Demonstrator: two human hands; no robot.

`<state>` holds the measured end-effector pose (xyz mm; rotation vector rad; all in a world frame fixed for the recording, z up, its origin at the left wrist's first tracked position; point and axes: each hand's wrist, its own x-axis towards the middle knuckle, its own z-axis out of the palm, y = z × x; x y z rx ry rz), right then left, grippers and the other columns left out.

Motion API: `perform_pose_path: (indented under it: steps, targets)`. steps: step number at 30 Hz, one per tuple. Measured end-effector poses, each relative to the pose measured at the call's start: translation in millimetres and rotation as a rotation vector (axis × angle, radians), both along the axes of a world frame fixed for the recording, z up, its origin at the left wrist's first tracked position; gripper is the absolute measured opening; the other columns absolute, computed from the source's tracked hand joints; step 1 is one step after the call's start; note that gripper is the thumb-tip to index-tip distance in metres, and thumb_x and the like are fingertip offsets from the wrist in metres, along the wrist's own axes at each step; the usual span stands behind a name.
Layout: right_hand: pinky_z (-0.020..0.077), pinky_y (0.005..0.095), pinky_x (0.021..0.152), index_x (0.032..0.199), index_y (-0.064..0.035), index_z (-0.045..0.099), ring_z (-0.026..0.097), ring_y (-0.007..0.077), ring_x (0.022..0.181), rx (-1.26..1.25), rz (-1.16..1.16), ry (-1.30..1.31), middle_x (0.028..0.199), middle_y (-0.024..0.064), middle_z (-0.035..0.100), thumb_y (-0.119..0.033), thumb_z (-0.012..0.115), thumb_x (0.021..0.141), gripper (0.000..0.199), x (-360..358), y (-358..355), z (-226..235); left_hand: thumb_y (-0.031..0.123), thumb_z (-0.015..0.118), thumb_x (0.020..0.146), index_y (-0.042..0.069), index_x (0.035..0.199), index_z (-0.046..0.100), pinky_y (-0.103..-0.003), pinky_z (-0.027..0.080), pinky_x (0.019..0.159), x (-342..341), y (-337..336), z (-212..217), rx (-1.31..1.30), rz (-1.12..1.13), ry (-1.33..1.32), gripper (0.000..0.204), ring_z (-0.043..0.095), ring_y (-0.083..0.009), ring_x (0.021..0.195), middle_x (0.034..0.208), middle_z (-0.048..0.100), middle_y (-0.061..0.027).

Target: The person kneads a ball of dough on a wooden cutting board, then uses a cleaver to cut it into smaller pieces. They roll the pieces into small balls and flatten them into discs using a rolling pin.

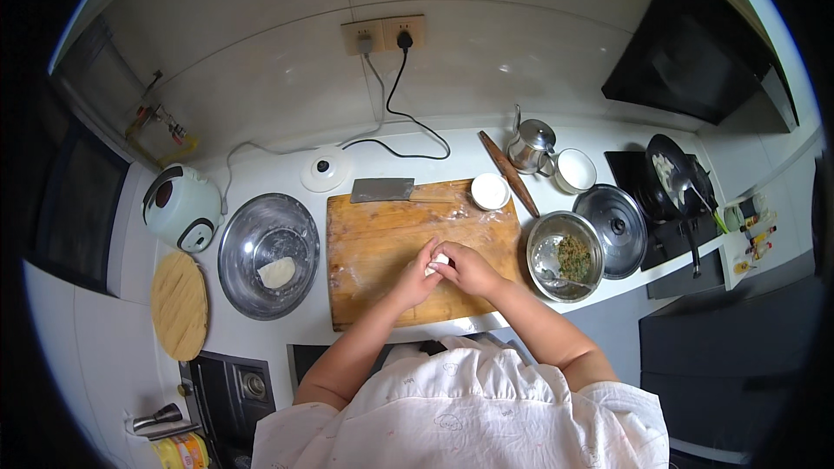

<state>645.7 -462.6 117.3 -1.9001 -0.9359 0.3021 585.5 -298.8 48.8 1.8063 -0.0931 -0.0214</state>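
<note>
Over the near middle of the wooden cutting board [373, 252], my left hand [416, 276] and my right hand [473, 273] meet, fingers closed together on a small white piece of dough [438, 264]. Most of the dough is hidden by my fingers, so its exact shape does not show. To the right, a steel bowl [536, 274] holds a brown and green minced filling [573, 256] with a spoon in it. On the left, a large steel basin [239, 256] holds a flat, pale lump of dough [277, 273].
A cleaver [382, 189] and a white bowl [491, 192] lie at the board's far edge. Beyond stand a rolling pin [508, 172], kettle [532, 146] and white bowl [575, 171]. A pot lid [611, 219], wok [665, 175], rice cooker [182, 208] and round wooden board [180, 306] flank these.
</note>
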Motion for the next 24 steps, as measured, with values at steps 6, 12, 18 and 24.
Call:
perform_pose_path:
  steps: [6, 12, 18, 24]
  targets:
    - [0.0486, 0.0417, 0.071, 0.093, -0.0049, 0.056, 0.060, 0.0363, 0.080, -0.016, -0.152, -0.094, 0.086, 0.0163, 0.061, -0.016, 0.062, 0.088, 0.013, -6, 5, -8, 0.009, 0.053, 0.090, 0.004, 0.121, 0.053, -0.039, 0.048, 0.084, -3, -7, 21, 0.262, 0.066, 0.095, 0.031, 0.062, -0.0334, 0.098, 0.106, 0.064, -0.0190]
    - [0.0480, 0.0434, 0.068, 0.090, -0.0046, 0.055, 0.060, 0.0376, 0.077, -0.011, -0.213, -0.106, 0.082, 0.0167, 0.061, -0.017, 0.061, 0.088, 0.013, -3, 13, -14, 0.012, 0.052, 0.091, 0.005, 0.107, 0.057, -0.045, 0.049, 0.074, -3, -7, 15, 0.200, 0.143, -0.015, 0.019, 0.062, -0.0400, 0.088, 0.095, 0.064, -0.0213]
    - [0.0488, 0.0390, 0.067, 0.089, -0.0026, 0.058, 0.061, 0.0340, 0.074, -0.020, -0.251, -0.064, 0.082, 0.0166, 0.063, -0.014, 0.062, 0.088, 0.012, 17, 8, -29, 0.014, 0.050, 0.096, 0.004, 0.103, 0.053, -0.032, 0.046, 0.064, -8, 6, -22, -0.140, 0.190, 0.054, 0.013, 0.056, -0.0193, 0.073, 0.082, 0.057, -0.0070]
    - [0.0501, 0.0367, 0.075, 0.101, -0.0017, 0.065, 0.064, 0.0319, 0.084, -0.067, -0.326, 0.120, 0.092, 0.0183, 0.066, -0.016, 0.060, 0.092, 0.018, 46, -4, -79, 0.010, 0.047, 0.098, 0.006, 0.128, 0.039, -0.023, 0.039, 0.064, -10, 44, -19, -0.193, 0.207, 0.114, 0.032, 0.044, -0.0079, 0.072, 0.086, 0.047, -0.0007]
